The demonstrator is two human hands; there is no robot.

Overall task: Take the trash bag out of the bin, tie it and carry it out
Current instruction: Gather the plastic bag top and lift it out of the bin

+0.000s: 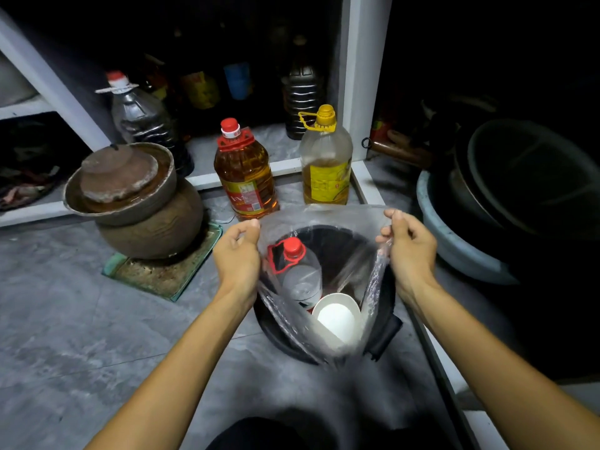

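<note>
- Clear plastic makes up the trash bag (328, 219), which sits in a black bin (383, 332) on the grey tiled floor (81, 336), near the middle of the scene.
- The person's left hand (237, 254) has its fingers closed around the left edge of the bag's mouth, pinching the film at the rim.
- The right hand (410, 245) is closed on the right edge, where the plastic bunches into a crumpled strip beneath the fist.
- Between the two hands the bag's mouth is stretched wide open, its far edge raised above the bin.
- Inside the bag lie an empty clear bottle (300, 274) with a red cap and red handle, and a white paper bowl (337, 316) leaning just beside it on the near side.
- Just beyond the bin stand two oil bottles: a red-capped oil bottle (245, 177) on the left, nearly full of amber oil, and a yellow-capped oil bottle (326, 160) on the right, holding only a little.
- To the far left a brown clay jar (136, 203) with a lid rests on a green-edged tray (162, 271).
- Farther back, darker bottles stand inside a white-framed cabinet (363, 76); its depths are too dim to read.
- On the right, a pale blue basin (454, 245) holds dark pans.
</note>
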